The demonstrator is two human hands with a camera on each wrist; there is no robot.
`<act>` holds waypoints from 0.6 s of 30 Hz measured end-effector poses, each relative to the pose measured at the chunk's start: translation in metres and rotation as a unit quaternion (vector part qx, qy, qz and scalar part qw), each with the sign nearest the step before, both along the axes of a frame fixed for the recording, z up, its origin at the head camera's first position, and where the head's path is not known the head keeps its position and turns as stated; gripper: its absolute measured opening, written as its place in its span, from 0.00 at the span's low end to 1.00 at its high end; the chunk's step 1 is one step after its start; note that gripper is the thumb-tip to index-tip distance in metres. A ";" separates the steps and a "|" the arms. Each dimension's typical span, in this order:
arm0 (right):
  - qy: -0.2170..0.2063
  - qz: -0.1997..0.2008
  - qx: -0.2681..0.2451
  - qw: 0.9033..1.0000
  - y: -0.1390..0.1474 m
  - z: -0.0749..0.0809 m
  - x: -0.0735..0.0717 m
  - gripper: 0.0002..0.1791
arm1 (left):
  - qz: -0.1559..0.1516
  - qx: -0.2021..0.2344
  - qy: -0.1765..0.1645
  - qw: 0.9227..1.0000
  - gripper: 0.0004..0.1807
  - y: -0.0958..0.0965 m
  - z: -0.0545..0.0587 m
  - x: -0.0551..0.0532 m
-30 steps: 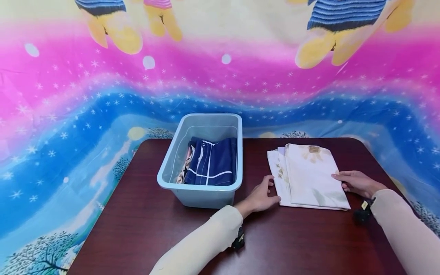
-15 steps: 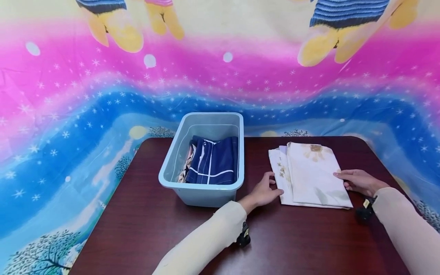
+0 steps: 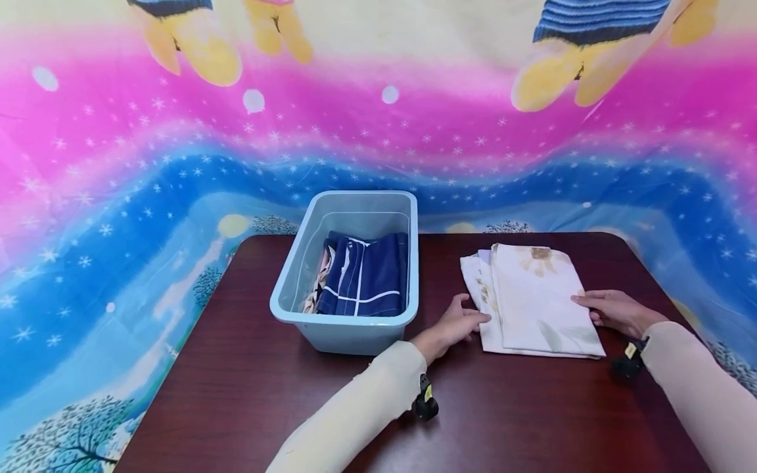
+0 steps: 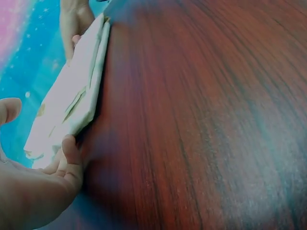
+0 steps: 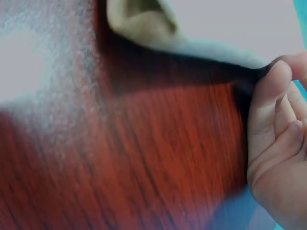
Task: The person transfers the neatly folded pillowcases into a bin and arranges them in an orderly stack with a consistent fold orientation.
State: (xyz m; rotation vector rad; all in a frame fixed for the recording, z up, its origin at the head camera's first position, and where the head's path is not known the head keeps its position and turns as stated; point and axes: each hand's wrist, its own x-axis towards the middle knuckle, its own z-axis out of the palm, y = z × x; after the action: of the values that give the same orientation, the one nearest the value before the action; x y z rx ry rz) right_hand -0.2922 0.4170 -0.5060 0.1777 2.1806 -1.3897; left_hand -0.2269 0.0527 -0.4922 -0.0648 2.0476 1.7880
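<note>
On the right half of the table lies a folded white cloth (image 3: 541,309) with faint flower and leaf prints. Its layers fan out slightly at the left, where a smaller printed fold shows. My left hand (image 3: 454,325) is at this left edge, its thumb over the border and one finger raised apart in the left wrist view. At the opposite edge my right hand (image 3: 618,311) pinches the cloth between thumb and fingers; the right wrist view shows these fingers (image 5: 271,91) at the lifted border. Parts of both hands' fingers are hidden.
A light blue plastic bin (image 3: 349,335) stands left of the cloth. Inside it are a folded navy cloth (image 3: 381,276) with white lines and a patterned piece (image 3: 319,282) beside it. A printed curtain (image 3: 355,131) hangs behind the dark wooden table (image 3: 236,368).
My left hand has shifted slightly up and to the right, its thumb now reaching farther over the cloth's left edge. The right hand keeps its pinch; the bin stays put.
</note>
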 end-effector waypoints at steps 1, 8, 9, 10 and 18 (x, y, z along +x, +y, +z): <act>0.002 0.001 0.004 1.000 0.001 -0.001 0.000 0.12 | 0.005 0.007 -0.011 1.000 0.38 0.000 0.000 -0.001; 0.004 0.025 0.020 0.999 -0.005 0.003 0.000 0.26 | 0.026 0.051 -0.052 0.997 0.39 -0.001 0.002 -0.004; -0.002 0.032 0.012 0.999 -0.005 0.004 0.001 0.24 | 0.023 0.054 -0.054 0.997 0.38 -0.001 0.001 -0.004; -0.007 0.040 0.003 0.999 -0.005 0.005 0.002 0.21 | 0.018 0.054 -0.053 0.997 0.35 0.000 0.001 -0.005; -0.039 0.133 -0.062 0.988 -0.008 0.007 0.006 0.12 | 0.021 0.031 -0.028 0.999 0.26 0.000 0.003 -0.004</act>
State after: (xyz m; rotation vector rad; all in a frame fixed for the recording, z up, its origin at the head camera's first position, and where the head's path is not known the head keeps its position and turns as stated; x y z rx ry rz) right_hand -0.2857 0.4089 -0.4988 -0.1001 1.9648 -1.3355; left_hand -0.2309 0.0524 -0.4897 -0.1388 1.9631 1.8524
